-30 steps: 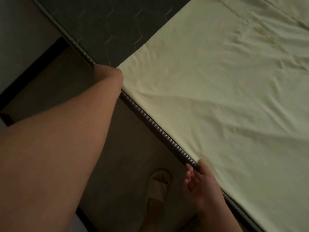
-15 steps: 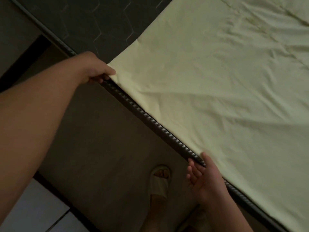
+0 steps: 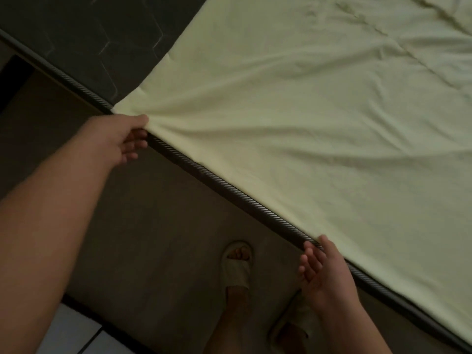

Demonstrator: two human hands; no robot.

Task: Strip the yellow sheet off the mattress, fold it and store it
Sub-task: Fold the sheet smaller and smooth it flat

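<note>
1. Yellow sheet [image 3: 306,123]: lies spread over the mattress [image 3: 76,47] and fills the view from 12 o'clock round to 4 o'clock. It is creased, with a line of wrinkles toward 1 o'clock. At 11 o'clock the sheet is already off, and the dark hexagon-quilted top of the mattress is bare there.

2. Mattress edge: a striped piped cord [image 3: 229,187] runs on a diagonal from 10 o'clock to 5 o'clock. The sheet's near border lies along this cord.

3. Left hand [image 3: 120,139]: at 9 o'clock, at the loose corner of the sheet. The thumb lies on top and the fingers are curled beneath, so the cloth is pinched between them. Folds fan out from the pinch across the sheet.

4. Right hand [image 3: 324,269]: at 5 o'clock, palm turned up, fingers spread and relaxed beside the mattress side. The thumb tip touches the sheet border at the cord (whether any cloth is caught under it cannot be told).

5. Lower field: two feet in pale slippers, one at 6 o'clock [image 3: 237,264] and one nearer the right forearm [image 3: 291,325], stand on a brown floor [image 3: 153,226]. Pale tiles [image 3: 71,333] show at 7 o'clock.
</note>
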